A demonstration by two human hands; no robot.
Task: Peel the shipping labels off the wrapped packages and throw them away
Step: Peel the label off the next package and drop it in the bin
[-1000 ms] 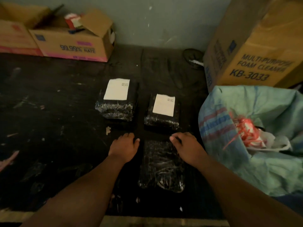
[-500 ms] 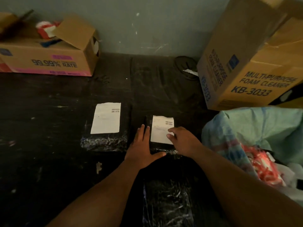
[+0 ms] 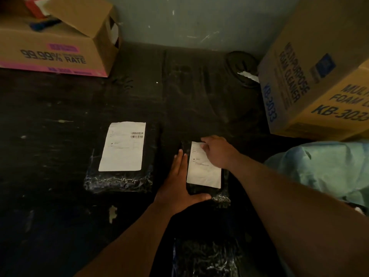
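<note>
Bracing the right-hand package (image 3: 220,197) with the flat, open left hand (image 3: 180,188) while picking at the label (image 3: 202,172) far corner with curled right hand (image 3: 216,153) fingertips, best lifting slowly to avoid tearing.

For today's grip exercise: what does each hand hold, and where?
Left hand braces the package's left side; right hand picks at its label's top right corner.

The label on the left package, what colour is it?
White paper label with black barcodes, head view.
</note>
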